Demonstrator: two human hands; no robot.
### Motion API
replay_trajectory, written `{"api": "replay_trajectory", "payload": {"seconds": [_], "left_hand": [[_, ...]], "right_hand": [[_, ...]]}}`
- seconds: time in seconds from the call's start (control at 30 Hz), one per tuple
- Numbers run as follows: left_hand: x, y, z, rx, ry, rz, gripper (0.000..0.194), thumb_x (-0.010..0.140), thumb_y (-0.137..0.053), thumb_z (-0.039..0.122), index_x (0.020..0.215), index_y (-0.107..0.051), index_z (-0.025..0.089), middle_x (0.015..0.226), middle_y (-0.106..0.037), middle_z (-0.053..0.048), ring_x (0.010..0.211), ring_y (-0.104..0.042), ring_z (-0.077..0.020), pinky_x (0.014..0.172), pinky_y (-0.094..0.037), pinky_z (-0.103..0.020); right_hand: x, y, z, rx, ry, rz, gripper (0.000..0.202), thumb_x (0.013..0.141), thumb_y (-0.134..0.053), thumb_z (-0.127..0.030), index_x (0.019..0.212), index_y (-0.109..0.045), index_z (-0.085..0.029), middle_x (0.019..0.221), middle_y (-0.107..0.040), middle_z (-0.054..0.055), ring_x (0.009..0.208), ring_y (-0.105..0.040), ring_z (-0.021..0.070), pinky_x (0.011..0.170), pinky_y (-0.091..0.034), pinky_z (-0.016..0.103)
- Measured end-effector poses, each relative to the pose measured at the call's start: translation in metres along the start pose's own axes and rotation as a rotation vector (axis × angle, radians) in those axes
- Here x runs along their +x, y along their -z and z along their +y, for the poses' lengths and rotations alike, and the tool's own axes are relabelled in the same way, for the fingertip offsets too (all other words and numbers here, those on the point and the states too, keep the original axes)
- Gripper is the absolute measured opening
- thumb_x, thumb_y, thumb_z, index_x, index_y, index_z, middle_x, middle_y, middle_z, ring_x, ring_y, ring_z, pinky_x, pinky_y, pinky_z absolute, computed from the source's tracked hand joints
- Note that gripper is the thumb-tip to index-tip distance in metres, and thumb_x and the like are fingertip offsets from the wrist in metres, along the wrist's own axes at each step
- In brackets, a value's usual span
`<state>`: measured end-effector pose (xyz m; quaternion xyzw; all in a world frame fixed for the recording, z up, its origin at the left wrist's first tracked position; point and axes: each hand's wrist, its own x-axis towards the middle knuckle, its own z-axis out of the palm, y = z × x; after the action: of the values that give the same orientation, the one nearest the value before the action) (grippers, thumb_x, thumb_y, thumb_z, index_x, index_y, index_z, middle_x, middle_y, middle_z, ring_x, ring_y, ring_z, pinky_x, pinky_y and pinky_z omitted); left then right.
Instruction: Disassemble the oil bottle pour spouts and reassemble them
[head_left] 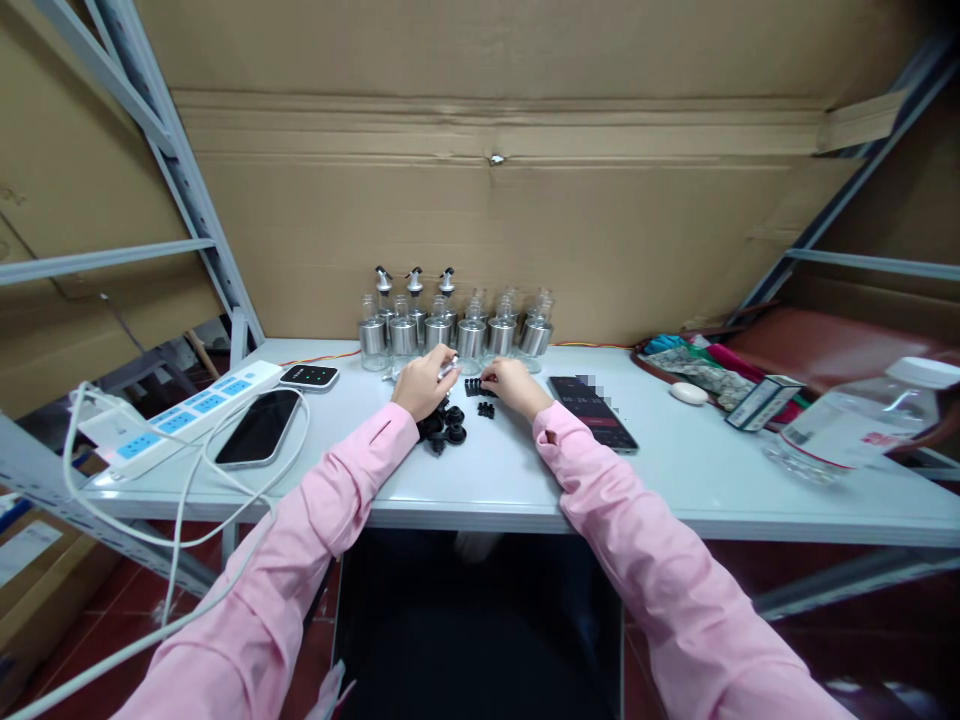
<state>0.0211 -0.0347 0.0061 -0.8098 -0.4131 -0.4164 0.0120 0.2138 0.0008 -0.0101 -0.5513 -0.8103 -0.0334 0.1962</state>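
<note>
On the white table (pixel 510 480), the row of small black pieces (pixel 472 387) runs crosswise, its right end nearest your right hand (pixel 510 384), grip not determinable, while your left hand (pixel 420 386) pinches a shiny piece (pixel 449 367)

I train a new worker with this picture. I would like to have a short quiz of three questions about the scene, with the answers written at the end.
1. Multiple choice. The fingertips of the right hand are at:
a) the plastic water bottle
b) the small black ribbed pieces
c) the round white disc
2. True or false. The power strip lies to the left of the glass bottles.
3. Count. How many pourer spouts show above the glass bottles?

Key: 1 b; 2 true; 3 three.
</note>
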Motion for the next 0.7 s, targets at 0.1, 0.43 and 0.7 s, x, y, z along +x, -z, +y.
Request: {"api": "replay_trajectory", "payload": {"seconds": [0.1, 0.43, 0.7], "left_hand": [[0.0001, 0.0002, -0.0008, 0.017, -0.063, 0.007, 0.01, 0.087, -0.049, 0.027, 0.089, -0.054, 0.019, 0.09, -0.063, -0.003, 0.078, -0.059, -0.0159, 0.07, -0.041, -0.026], [0.0016, -0.0027, -0.0038, 0.02, -0.129, 0.028, 0.009, 0.086, -0.047, 0.021, 0.087, -0.054, 0.016, 0.085, -0.059, -0.004, 0.082, -0.055, -0.0172, 0.075, -0.041, -0.028], [0.0019, -0.0047, -0.0047, -0.047, -0.095, 0.031, 0.004, 0.082, -0.048, 0.019, 0.082, -0.051, 0.017, 0.081, -0.056, -0.004, 0.078, -0.054, -0.0168, 0.073, -0.042, -0.028]], "right_hand": [[-0.0003, -0.0008, -0.0022, 0.071, -0.025, -0.004, 0.016, 0.079, -0.061, -0.023, 0.088, -0.07, -0.015, 0.082, -0.07, 0.007, 0.075, -0.061, 0.0155, 0.07, -0.041, 0.023], [-0.0054, 0.0037, -0.0047, 0.119, -0.088, 0.023, 0.031, 0.078, -0.044, -0.009, 0.096, -0.068, -0.018, 0.09, -0.071, 0.005, 0.081, -0.064, 0.0156, 0.077, -0.043, 0.023], [-0.0065, 0.0052, -0.0055, 0.09, -0.116, -0.017, 0.031, 0.078, -0.044, -0.01, 0.095, -0.068, -0.02, 0.093, -0.071, 0.005, 0.086, -0.063, 0.0153, 0.078, -0.042, 0.022]]}}
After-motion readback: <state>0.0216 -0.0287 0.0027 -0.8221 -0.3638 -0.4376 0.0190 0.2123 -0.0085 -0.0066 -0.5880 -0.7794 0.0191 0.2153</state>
